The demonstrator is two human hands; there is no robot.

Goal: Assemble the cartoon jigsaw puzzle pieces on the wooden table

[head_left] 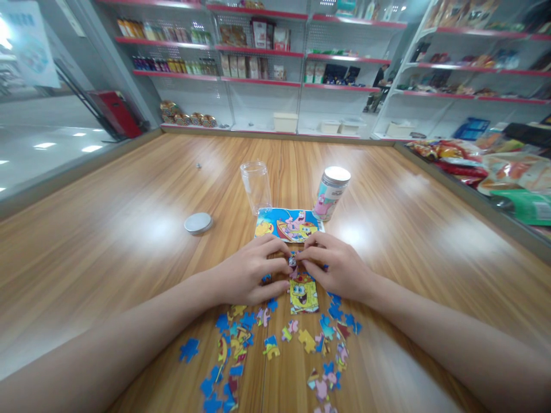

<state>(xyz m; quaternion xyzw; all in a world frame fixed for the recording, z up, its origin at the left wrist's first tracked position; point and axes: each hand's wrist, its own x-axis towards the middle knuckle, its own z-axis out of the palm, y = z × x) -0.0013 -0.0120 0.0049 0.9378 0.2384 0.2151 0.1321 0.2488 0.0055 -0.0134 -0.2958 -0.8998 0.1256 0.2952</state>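
1. Across the middle of the view spreads a wooden table (146,178), its near edge cut off by the frame.
2. Over it, the left hand (260,269) and right hand (338,264) meet with fingers half curled; whether they pinch or merely press is unclear.
3. Just beyond them lies a picture card (293,225), long axis left to right, its near edge partly behind the fingers.
4. At its far right corner stands a labelled jar (328,198), lid on, contents hidden by the printing.
5. Near its far left corner stands a clear jar (255,186), mouth up, wood grain visible through it.
6. Between and below the hands sits the joined puzzle section (303,295), long axis running away from the person, yellow face upright to them; fingers cover its far end.
7. Left of the card rests a silver lid (198,223).
8. Nearest are loose puzzle pieces (307,341), facing various ways, some cut off below.
9. At the fingertips is one small piece (293,263), mostly covered.
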